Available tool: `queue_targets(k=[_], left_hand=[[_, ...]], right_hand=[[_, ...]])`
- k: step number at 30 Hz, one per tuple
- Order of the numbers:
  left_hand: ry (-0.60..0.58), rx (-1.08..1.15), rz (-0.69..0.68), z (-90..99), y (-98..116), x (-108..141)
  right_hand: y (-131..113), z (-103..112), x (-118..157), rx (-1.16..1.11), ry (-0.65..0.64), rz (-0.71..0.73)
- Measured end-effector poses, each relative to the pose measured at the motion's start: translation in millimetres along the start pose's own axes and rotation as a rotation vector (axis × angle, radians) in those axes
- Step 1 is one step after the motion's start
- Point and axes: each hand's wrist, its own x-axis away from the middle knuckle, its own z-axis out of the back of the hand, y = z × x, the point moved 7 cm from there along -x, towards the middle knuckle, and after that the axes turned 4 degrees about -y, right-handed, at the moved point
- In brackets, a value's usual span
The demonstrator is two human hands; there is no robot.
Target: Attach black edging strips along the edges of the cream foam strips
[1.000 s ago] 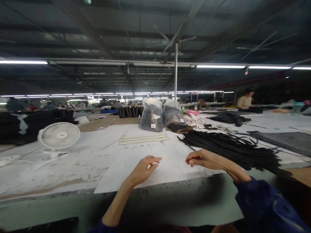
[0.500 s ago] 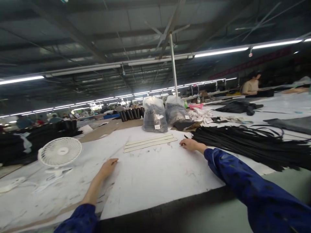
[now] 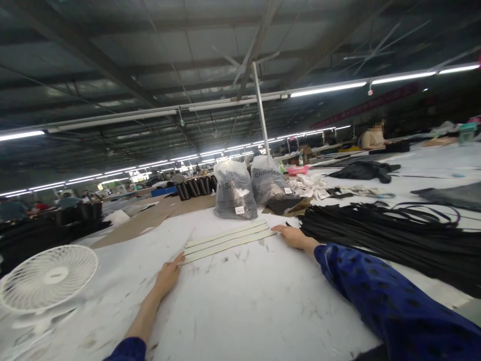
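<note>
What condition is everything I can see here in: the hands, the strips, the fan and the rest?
Pale strips: lying flat, side by side
Left hand: at the strips' left end, grip unclear
Right hand: by their right end, grip unclear
Fan: standing, running or not unclear
Bags: upright, filled
Black straps: loosely heaped
Ceiling lights: lit

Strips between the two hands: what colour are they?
The strips are pale cream-yellow with dark lines along their edges, seen in the head view.
</note>
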Motion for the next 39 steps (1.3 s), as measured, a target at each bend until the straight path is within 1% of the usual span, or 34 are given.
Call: queue_targets(k=[2,4,6,8,12,15,18,19,21,23,25,28,30,32,36,39], left_hand=[[-0.007,-0.005,0.012,-5.1,-3.5,-4.6],[-0.014,-0.004,0.017,-7.1,-5.1,-7.1],[-0.019,0.001,0.018,-5.6,-4.9,-7.1],[-0.034,0.002,0.018,-2.1,-4.2,-4.6],[-0.103,0.014,-0.003,4.0,-4.5,6.3],[-0.146,0.039,-0.045,5.9,-3.1,16.1],[-0.168,0.058,-0.074,6.0,1.2,23.9],[-0.157,0.072,-0.081,7.0,2.7,25.5],[-0.087,0.11,-0.081,13.1,3.8,26.8],[0.0,0.141,-0.035,21.6,0.0,25.2],[0.046,0.147,0.041,27.5,-6.8,20.7],[0.026,0.139,0.154,25.4,-17.1,8.7],[0.002,0.148,0.232,18.0,-24.9,-0.4],[-0.007,0.154,0.28,9.9,-30.6,-8.3],[-0.034,0.177,0.286,-0.5,-33.4,-15.9],[-0.074,0.187,0.248,-1.7,-29.9,-16.4]], right_hand=[[-2.8,-5.9,-3.8,0.027,-0.012,0.011],[-3.7,-7.1,-8.3,0.047,-0.026,0.002],[-3.2,-4.2,-11.8,0.037,-0.05,-0.009],[-2.4,0.3,-12.0,0.005,-0.102,-0.009],[-4.7,12.8,2.8,-0.034,-0.218,0.016],[-8.7,20.1,19.8,-0.004,-0.267,0.02],[-12.7,22.1,27.5,0.036,-0.248,0.047],[-13.0,21.7,26.5,0.039,-0.225,0.055],[-9.7,20.1,19.6,0.029,-0.165,0.041],[-1.7,17.3,9.1,0.013,-0.118,-0.021],[5.6,13.1,-1.5,-0.001,-0.111,-0.072],[12.2,6.3,-13.8,-0.02,-0.156,-0.083],[17.3,2.7,-19.5,-0.031,-0.187,-0.081],[24.8,-0.2,-23.9,-0.062,-0.2,-0.105],[37.3,-4.1,-29.0,-0.144,-0.194,-0.202],[36.5,-3.6,-30.3,-0.152,-0.197,-0.234]])
